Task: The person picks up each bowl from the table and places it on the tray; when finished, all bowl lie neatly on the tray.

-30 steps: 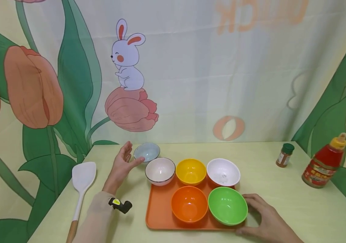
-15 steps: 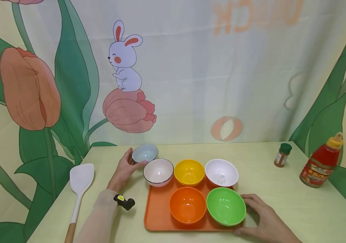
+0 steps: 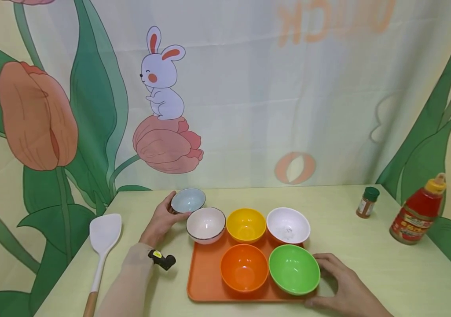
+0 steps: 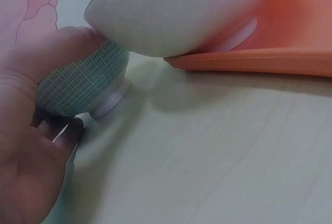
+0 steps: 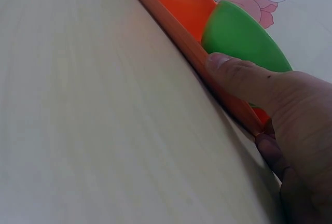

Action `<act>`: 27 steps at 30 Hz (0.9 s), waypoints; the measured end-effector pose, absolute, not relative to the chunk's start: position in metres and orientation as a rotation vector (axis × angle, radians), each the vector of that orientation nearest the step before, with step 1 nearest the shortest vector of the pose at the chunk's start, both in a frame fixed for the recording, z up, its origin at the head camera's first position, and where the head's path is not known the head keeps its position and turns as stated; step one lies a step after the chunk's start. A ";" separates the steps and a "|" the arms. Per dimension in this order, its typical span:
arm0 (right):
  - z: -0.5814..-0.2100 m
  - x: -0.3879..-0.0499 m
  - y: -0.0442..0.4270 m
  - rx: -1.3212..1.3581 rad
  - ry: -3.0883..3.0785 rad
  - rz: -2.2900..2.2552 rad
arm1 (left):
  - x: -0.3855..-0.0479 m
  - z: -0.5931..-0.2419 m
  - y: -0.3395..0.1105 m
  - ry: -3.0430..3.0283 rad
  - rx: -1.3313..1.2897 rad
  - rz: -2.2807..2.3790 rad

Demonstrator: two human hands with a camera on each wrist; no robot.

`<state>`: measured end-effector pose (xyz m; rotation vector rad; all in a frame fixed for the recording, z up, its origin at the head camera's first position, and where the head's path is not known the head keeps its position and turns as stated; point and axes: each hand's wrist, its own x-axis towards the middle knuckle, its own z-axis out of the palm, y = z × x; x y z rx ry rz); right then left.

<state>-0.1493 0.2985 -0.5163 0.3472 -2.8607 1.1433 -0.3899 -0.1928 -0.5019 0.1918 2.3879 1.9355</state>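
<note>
At the back left, my left hand holds a small light-blue bowl between thumb and fingers. In the left wrist view the thumb lies along the patterned side of that bowl, with fingertips near its foot. Close beside it, a dark-rimmed cream bowl stands on the left rear of the orange tray. My right hand grips the tray's front right corner, next to the green bowl; in the right wrist view the thumb presses the tray edge.
On the tray also stand an orange bowl, a yellow bowl and a white bowl. A white spatula lies left. A green-capped spice jar and a red sauce bottle stand right.
My left hand has closed in from beside the light-blue bowl and taken hold of it. The right hand stays at the tray corner. The head view has shifted slightly.
</note>
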 end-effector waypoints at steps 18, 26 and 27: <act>-0.516 -0.148 0.296 0.374 -2.845 1.023 | -0.379 -0.511 -0.214 2.488 0.114 2.039; -0.517 -0.147 0.297 0.335 -2.873 1.121 | -0.368 -0.493 -0.219 2.492 0.131 2.046; -0.517 -0.147 0.297 0.336 -2.871 1.122 | -0.365 -0.490 -0.220 2.495 0.130 2.046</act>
